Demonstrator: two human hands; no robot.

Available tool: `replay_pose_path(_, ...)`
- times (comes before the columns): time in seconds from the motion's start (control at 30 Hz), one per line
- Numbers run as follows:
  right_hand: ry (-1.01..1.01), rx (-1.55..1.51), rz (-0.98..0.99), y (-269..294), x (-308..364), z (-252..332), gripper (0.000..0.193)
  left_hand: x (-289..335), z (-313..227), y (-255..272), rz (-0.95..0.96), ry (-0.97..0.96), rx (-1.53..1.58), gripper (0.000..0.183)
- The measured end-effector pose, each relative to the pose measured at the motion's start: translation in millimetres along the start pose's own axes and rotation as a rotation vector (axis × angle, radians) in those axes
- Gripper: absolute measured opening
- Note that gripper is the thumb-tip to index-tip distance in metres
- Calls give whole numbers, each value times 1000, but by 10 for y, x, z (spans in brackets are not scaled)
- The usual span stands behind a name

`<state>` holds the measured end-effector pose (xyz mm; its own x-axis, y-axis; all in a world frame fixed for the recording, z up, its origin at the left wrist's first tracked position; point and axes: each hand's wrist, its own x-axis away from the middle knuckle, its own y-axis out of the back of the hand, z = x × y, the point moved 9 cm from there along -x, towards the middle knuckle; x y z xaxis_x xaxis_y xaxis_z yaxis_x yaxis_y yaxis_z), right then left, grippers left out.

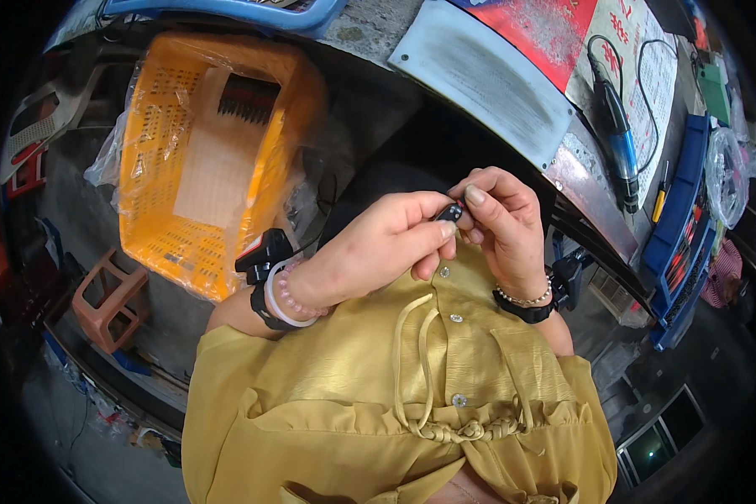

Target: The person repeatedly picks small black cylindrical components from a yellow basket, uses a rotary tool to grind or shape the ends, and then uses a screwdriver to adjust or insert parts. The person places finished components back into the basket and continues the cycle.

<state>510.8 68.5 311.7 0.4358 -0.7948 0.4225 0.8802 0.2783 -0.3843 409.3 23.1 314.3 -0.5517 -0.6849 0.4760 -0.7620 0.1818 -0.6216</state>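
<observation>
At my left stood a yellow plastic crate. Next, my left hand reached inward, thumb and forefinger clamped on a small black part between my hands, just beyond my gold blouse. I judged that a loosened pinch could drop it, being so small and smooth. It looked glossy and rounded, with pale specks. My right hand met it, fingers bent close together; whether they gripped, I couldn't tell. Farther right lay a blue-and-black power tool.
</observation>
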Motion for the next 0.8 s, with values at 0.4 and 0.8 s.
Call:
replay_pose_path(0.4,22,33,-120,18,40,26,16,335,-570,-21,-460,-713,-1138,35)
replay_pose_path(0.8,-148,-228,-132,-56,-61,-137,9,443,-502,-93,-479,-996,-1513,41)
